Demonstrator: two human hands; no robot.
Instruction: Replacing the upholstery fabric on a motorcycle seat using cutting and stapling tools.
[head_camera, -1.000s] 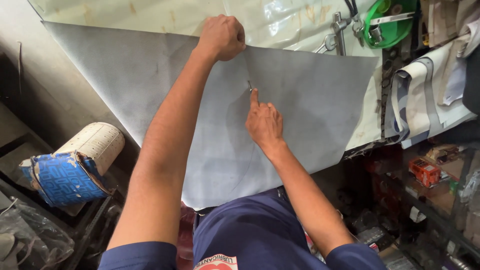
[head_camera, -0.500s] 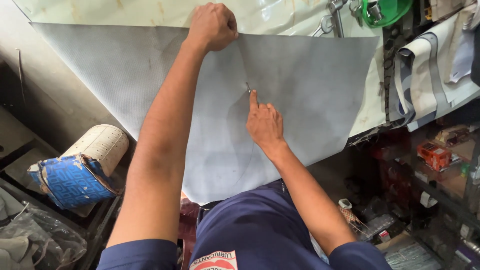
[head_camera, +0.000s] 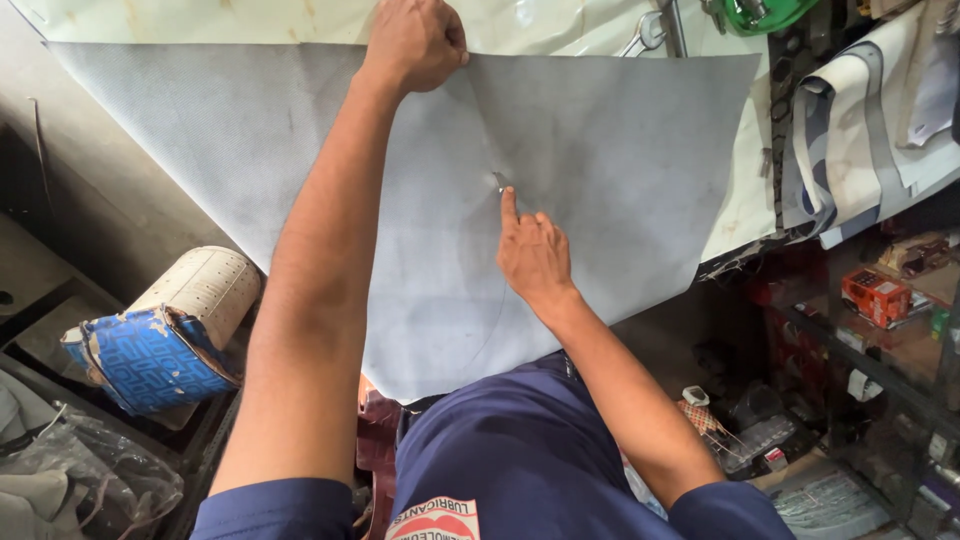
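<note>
Matte grey sheet (head_camera: 300, 150), far edge in left hand (head_camera: 415, 45), small blade (head_camera: 499, 181) under right hand (head_camera: 535, 255).

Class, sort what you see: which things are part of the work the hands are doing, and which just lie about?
In use: grey sheet; left hand gripping its far edge; right hand pressing a small blade.

Lying about: blue-covered roll; spanner; orange box; folded cloth.
</note>
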